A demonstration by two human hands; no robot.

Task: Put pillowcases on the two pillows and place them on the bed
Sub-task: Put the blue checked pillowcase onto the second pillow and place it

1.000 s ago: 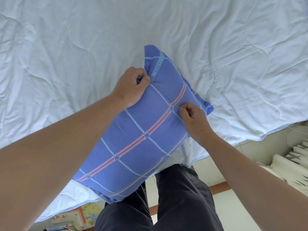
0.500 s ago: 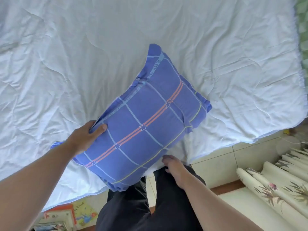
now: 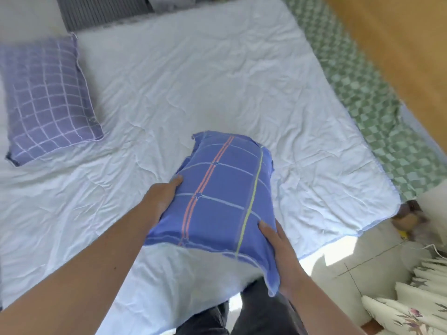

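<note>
Both hands are on the blue striped pillow (image 3: 222,189), held up over the near edge of the bed (image 3: 217,81). The left hand (image 3: 160,201) grips its left side, thumb on top, other fingers tucked underneath so I can't tell how they sit. The right hand (image 3: 278,245) holds the right edge, fingers straight and together along the fabric. A second checked pillow (image 3: 48,97) lies at the far left of the bed, cut off by the frame and blurry.
</note>
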